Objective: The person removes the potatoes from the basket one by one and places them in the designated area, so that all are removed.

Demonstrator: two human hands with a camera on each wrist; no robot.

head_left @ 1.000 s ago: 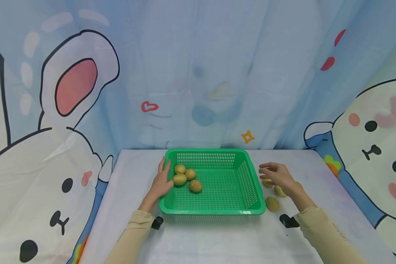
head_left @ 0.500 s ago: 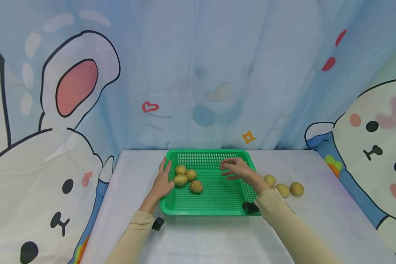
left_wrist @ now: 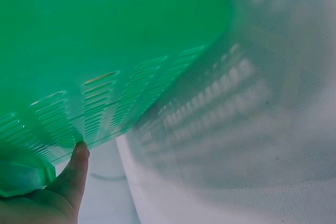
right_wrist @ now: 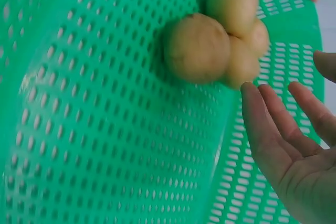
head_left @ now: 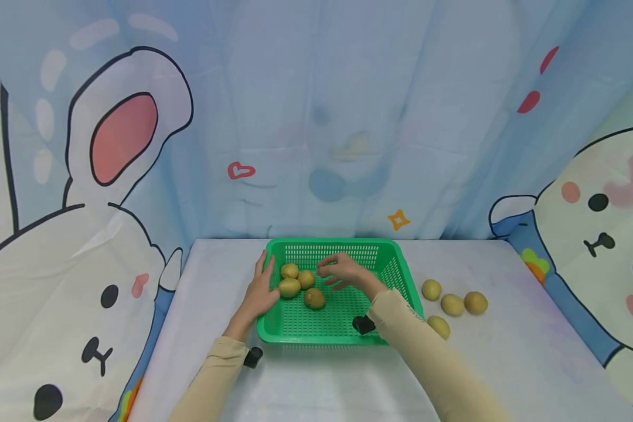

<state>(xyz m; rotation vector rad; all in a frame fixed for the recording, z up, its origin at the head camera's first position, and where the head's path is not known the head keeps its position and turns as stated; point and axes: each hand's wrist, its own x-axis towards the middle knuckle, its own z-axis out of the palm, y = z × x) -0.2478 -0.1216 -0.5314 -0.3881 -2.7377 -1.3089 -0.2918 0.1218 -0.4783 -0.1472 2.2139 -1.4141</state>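
Note:
A green plastic basket (head_left: 343,339) stands on the white-covered table. Several small yellowish potatoes (head_left: 289,287) cluster at its left side, with a browner potato (head_left: 314,298) nearest the front. My left hand (head_left: 257,296) rests at the basket's left rim, fingers extended; in the left wrist view one finger (left_wrist: 77,169) lies against the perforated outer wall. My right hand (head_left: 343,271) hovers over the middle of the basket, just right of the potatoes. Its fingers (right_wrist: 257,121) are spread and slightly bent, with nothing between them in the right wrist view.
Several more potatoes (head_left: 452,305) lie on the table right of the basket, one close to its front right corner. A blue cartoon-printed curtain (head_left: 316,117) hangs behind the table's back edge. Black wrist cameras (head_left: 364,324) sit below both wrists.
My right hand has swung left from above the loose potatoes to over the basket's middle, uncovering them. The left hand and the potatoes in the basket stay in place.

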